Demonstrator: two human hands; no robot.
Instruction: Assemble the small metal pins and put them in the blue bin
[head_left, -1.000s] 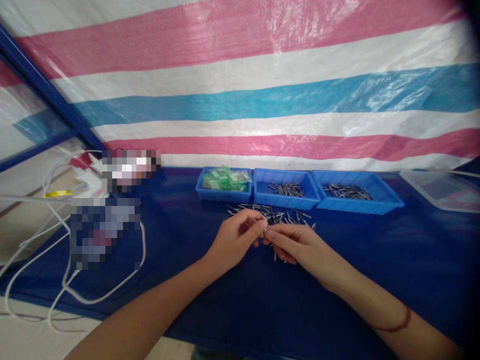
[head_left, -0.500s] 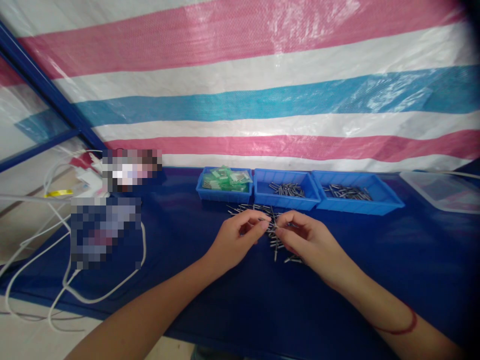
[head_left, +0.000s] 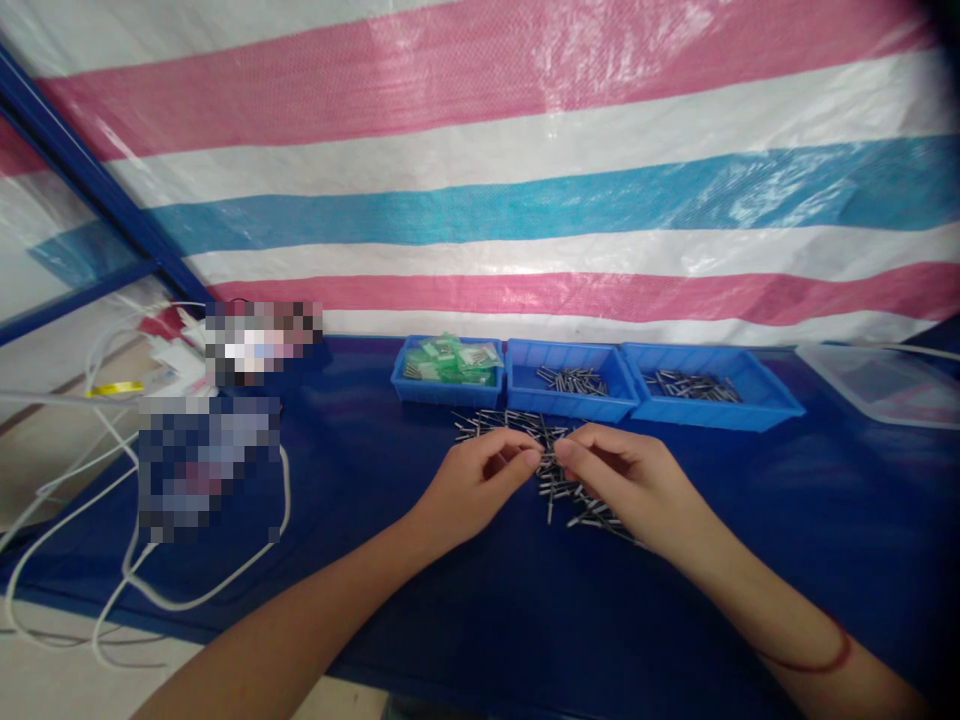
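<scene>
On the blue table (head_left: 525, 625), in front of the bins (head_left: 574, 402), the right hand (head_left: 637, 480) and left hand (head_left: 476, 488) face each other over the pins (head_left: 550, 503), thumbs near fingertips; whether either pinches one, I cannot tell. Thin, straight and silvery with darker stretches, the pins lie loosely heaped: many roughly crosswise, others slanting, one pointing toward the person.

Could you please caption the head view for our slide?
Left hand and right hand, close together over scattered metal pieces, before three blue bins.
</scene>
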